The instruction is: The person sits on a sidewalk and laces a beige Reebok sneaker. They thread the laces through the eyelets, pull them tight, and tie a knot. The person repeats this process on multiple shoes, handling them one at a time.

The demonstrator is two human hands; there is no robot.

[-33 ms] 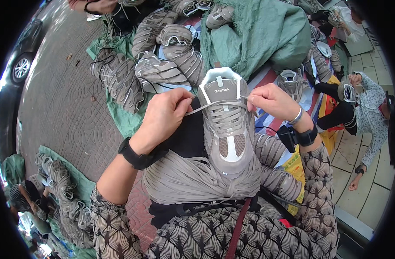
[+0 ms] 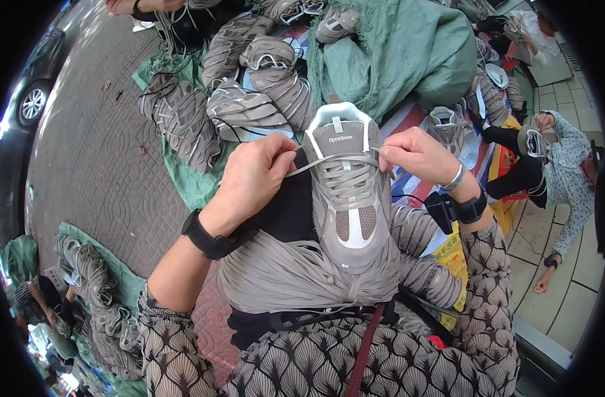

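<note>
Bundle of grey laces across the lap, grey sneaker on it, toe toward the wearer: no visible change.
The lacing therefore appears to stand at the same point. The left hand keeps its grip pinched on a lace crossing the tongue; the right hand, also pinched, seems clamped on lace by the shoe's right edge.
</note>
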